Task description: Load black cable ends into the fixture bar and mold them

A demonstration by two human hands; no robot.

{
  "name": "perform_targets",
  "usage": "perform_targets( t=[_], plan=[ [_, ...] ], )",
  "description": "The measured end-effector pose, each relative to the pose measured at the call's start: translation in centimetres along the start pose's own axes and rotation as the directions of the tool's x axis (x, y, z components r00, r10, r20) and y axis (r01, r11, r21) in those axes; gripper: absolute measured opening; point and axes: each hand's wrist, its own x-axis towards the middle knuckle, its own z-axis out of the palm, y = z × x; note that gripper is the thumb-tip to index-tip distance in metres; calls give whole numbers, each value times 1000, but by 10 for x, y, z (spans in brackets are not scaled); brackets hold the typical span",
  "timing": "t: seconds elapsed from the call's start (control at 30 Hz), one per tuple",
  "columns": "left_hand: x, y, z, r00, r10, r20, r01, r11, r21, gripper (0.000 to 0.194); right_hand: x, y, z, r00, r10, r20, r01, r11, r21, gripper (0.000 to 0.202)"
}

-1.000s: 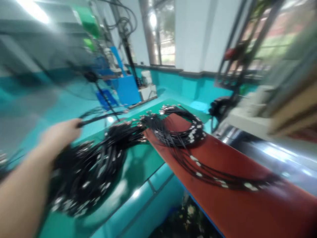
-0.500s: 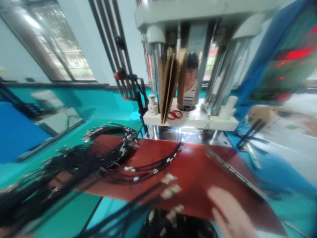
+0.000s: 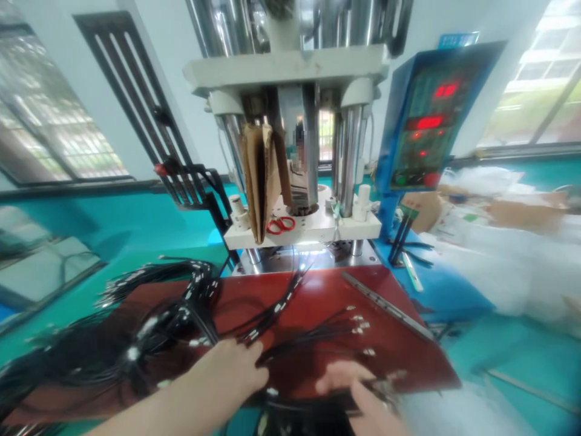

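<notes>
My left hand [image 3: 238, 366] reaches over the red-brown board [image 3: 313, 297] with its fingers wrapped round a bundle of black cables [image 3: 313, 335]. The cables' pale connector ends fan out to the right. Lower down, my right hand [image 3: 363, 396], blurred, has its thumb and fingers round another black cable bundle [image 3: 318, 407], whose metallic ends stick out past the hand. Between and beyond the hands, further cables [image 3: 284, 301] run from the board's middle towards the press [image 3: 304, 230]. A large tangled heap of black cables [image 3: 77, 351] lies to the left.
A slotted metal strip [image 3: 385, 304] lies along the board's right side. Red-handled scissors [image 3: 281, 225] and folded cardboard [image 3: 258, 181] are on the press plate. A blue control box [image 3: 422, 121] with red displays stands to the right. Another person [image 3: 299, 169] is visible behind the press.
My left hand has come in from the lower left and laid a cable bundle across the board. My right hand has moved left and closed round cables. The view has turned right.
</notes>
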Motion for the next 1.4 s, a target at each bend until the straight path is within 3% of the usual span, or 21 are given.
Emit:
perform_targets(
  t=[0.07, 0.17, 0.27, 0.33, 0.4, 0.5, 0.57, 0.63, 0.73, 0.83, 0.9, 1.03, 1.1, 1.17, 1.3, 1.4],
  plan=[
    [14, -5, 17, 998, 67, -8, -68, 996, -59, 21, 14, -1, -2, 998, -43, -40, 39, 995, -88, 28],
    [38, 3, 26, 978, 141, -156, -178, 950, -256, 28, 38, -10, -5, 989, -127, -82, 108, 973, -203, 25],
    [69, 23, 13, 942, 185, -281, -320, 751, -577, 55, 57, -25, -5, 991, -118, -63, 105, 979, -177, 26],
    [92, 32, 1, 927, 120, -356, -352, 611, -709, 54, 66, -34, -5, 995, -79, -55, 70, 985, -156, 27],
    [113, 36, -7, 943, 72, -325, -312, 531, -788, 43, 73, -41, -7, 997, -54, -55, 48, 993, -106, 26],
    [134, 32, -9, 975, 119, -189, -223, 463, -858, 30, 81, -54, -18, 994, -103, -46, 105, 993, 58, 29],
    [139, 28, -7, 974, 119, -191, -225, 500, -836, 21, 87, -67, -31, 980, -187, -70, 196, 966, 169, 33],
    [139, 27, -6, 965, 95, -245, -252, 595, -763, 15, 93, -82, -45, 961, -249, -117, 267, 946, 183, 33],
    [137, 29, -9, 957, 57, -284, -237, 713, -659, 16, 102, -101, -60, 957, -253, -142, 266, 961, 79, 29],
    [139, 31, -16, 952, 14, -304, -221, 721, -656, 18, 108, -104, -59, 966, -232, -114, 237, 971, 26, 33],
    [143, 31, -21, 963, 25, -267, -223, 623, -750, 18, 109, -99, -50, 979, -190, -74, 192, 981, 17, 36],
    [154, 29, -22, 978, 145, -152, -189, 296, -936, 14, 106, -84, -32, 999, -39, 14, 40, 995, -87, 43],
    [158, 29, -18, 972, 184, -149, -181, 169, -969, 14, 105, -84, -33, 997, 53, 52, -44, 983, -176, 45],
    [161, 30, -12, 972, 181, -152, -166, 62, -984, 19, 106, -89, -39, 997, 60, 43, -48, 969, -242, 40],
    [167, 35, -5, 979, 149, -136, -128, -65, -990, 23, 112, -99, -45, 988, -155, -10, 138, 904, -405, 33],
    [171, 42, -7, 985, 105, -140, -134, -66, -989, 20, 114, -92, -34, 999, -49, 7, 43, 790, -612, 37]
  ],
)
